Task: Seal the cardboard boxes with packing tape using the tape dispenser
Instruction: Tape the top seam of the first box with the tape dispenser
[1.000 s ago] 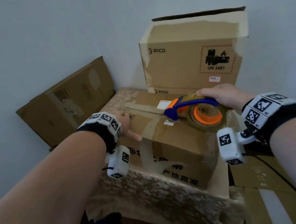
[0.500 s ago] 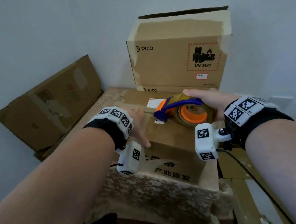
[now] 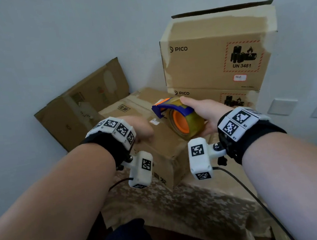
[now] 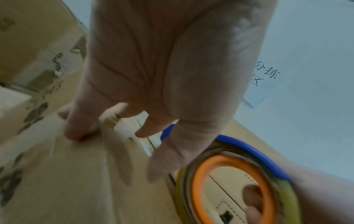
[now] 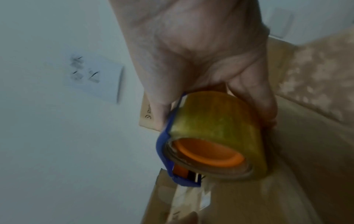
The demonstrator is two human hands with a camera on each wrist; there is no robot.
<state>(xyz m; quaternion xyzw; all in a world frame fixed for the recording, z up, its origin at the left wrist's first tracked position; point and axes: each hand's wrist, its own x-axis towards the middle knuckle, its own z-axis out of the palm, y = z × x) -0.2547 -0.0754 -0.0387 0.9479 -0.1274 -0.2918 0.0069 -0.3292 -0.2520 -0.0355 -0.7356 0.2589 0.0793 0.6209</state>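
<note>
A brown cardboard box [image 3: 162, 145] with printed characters lies on the cloth-covered table. My left hand [image 3: 143, 129] rests on its top near the left edge, fingertips [image 4: 76, 131] pressing the cardboard and the thumb stretched out. My right hand [image 3: 200, 113] grips the tape dispenser [image 3: 179, 121], which has a blue frame, an orange core and a yellowish roll. It is tilted up over the right part of the box top, the blue cutter end pointing away from me. In the right wrist view the tape dispenser [image 5: 214, 136] hangs just above the cardboard, with clear tape under the cutter.
Two stacked PICO boxes [image 3: 215, 55] stand behind at the right against the wall. A flattened carton [image 3: 82, 106] leans on the wall at the left. The patterned tablecloth [image 3: 182, 205] reaches the near edge. Wall sockets [image 3: 281, 107] sit at the right.
My right hand has tipped the dispenser up on edge and drawn it nearer along the box top. My left hand stays on the box. The head view has shifted.
</note>
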